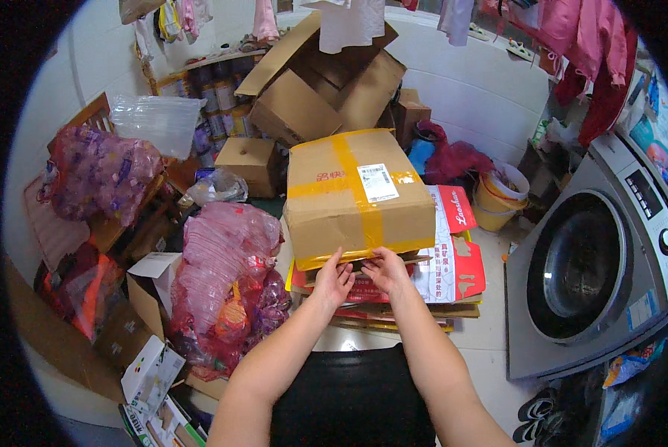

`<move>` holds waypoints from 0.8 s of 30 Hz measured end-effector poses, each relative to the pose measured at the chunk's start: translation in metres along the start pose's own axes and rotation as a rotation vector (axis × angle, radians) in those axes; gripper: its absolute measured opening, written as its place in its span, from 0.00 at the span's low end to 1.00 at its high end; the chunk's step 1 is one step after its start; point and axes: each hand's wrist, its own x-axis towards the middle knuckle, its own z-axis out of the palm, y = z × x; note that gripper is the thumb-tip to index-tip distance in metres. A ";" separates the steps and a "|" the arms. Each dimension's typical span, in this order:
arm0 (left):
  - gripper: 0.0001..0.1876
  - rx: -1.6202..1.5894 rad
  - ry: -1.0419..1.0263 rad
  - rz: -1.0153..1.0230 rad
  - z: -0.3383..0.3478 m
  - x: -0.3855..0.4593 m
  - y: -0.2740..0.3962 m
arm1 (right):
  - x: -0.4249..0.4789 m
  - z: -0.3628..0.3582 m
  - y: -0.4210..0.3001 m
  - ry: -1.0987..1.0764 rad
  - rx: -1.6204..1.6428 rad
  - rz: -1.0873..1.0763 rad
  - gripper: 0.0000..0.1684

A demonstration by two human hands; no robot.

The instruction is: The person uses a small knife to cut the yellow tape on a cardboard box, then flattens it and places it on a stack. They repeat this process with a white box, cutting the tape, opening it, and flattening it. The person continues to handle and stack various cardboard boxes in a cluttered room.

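A large cardboard box (322,207), crossed with yellow packing tape and bearing a white label, lies in front of me on a stack of flattened cardboard (457,268). My left hand (335,279) is at the box's near lower edge, palm up with fingers slightly bent. Close to its right, my right hand (387,272) is at the same edge, its fingers curled near the yellow tape. Whether the fingertips bear any of the box's weight, I cannot tell. Red and white printed cardboard sticks out on the right of the box.
Mesh sacks of plastic bottles (227,257) stand at the left, beside opened cartons (152,279). Behind are a big open cardboard box (300,106) and a smaller box (247,162). A washing machine (579,268) and a yellow bucket (493,201) stand at the right; laundry (585,39) hangs above.
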 end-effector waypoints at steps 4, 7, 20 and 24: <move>0.14 0.164 -0.019 0.251 0.009 -0.030 0.001 | -0.023 0.011 0.004 0.004 -0.233 -0.239 0.18; 0.15 0.298 -0.018 0.475 0.009 -0.030 -0.004 | -0.006 0.002 0.017 0.149 -0.664 -0.393 0.18; 0.10 0.209 -0.081 0.769 0.019 -0.060 0.028 | -0.025 -0.006 0.035 0.133 -0.855 -0.408 0.20; 0.11 0.365 -0.095 0.842 0.014 -0.068 0.027 | -0.039 0.003 0.027 0.214 -0.854 -0.466 0.21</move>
